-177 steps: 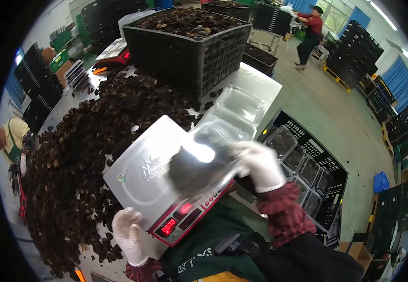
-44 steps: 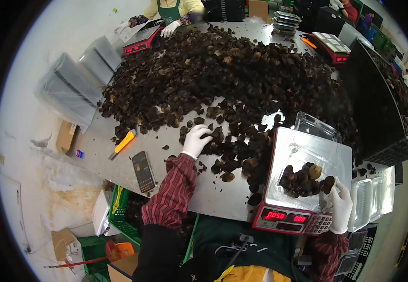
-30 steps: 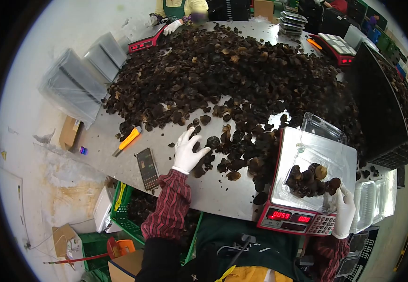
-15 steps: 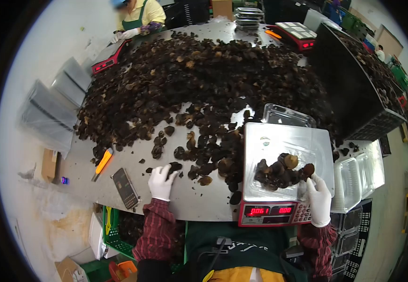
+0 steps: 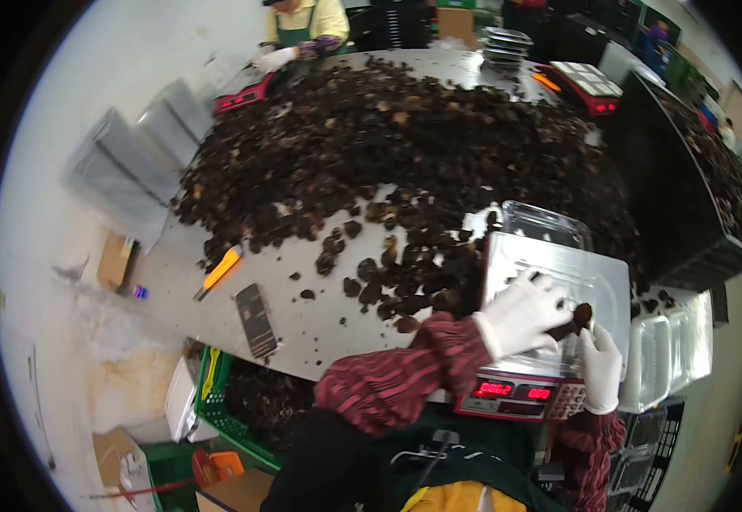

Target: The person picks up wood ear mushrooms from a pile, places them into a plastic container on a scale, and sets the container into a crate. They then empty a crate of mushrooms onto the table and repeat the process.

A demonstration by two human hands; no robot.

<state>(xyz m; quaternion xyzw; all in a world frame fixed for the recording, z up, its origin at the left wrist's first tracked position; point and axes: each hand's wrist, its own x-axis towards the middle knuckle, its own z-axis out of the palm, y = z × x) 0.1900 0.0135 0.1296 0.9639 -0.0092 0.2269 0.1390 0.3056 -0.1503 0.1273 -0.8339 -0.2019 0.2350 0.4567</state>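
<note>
A digital scale (image 5: 508, 398) with a red front and lit red digits holds a clear plastic tray (image 5: 600, 265). My left hand (image 5: 520, 314), in a white glove, is over the tray with its fingers apart, covering most of the dark pieces in it. At the tray's right side, my gloved right hand (image 5: 601, 367) pinches a brown wood ear mushroom (image 5: 583, 315) at its fingertips. Loose wood ear mushrooms (image 5: 418, 277) lie on the metal table (image 5: 320, 328) left of the scale. Another clear tray (image 5: 546, 224) lies behind the scale.
A large heap of wood ears (image 5: 405, 128) spreads across the table. An orange cutter (image 5: 220, 271) and a phone (image 5: 256, 320) lie at left. At right stand a black crate (image 5: 670, 179) and clear trays (image 5: 648, 354). A co-worker (image 5: 311, 26) is at the far side.
My left hand has moved right, from the table up over the tray on the scale. My right hand stays by the tray's right side. The view has shifted, and the scale's reading has risen slightly.
</note>
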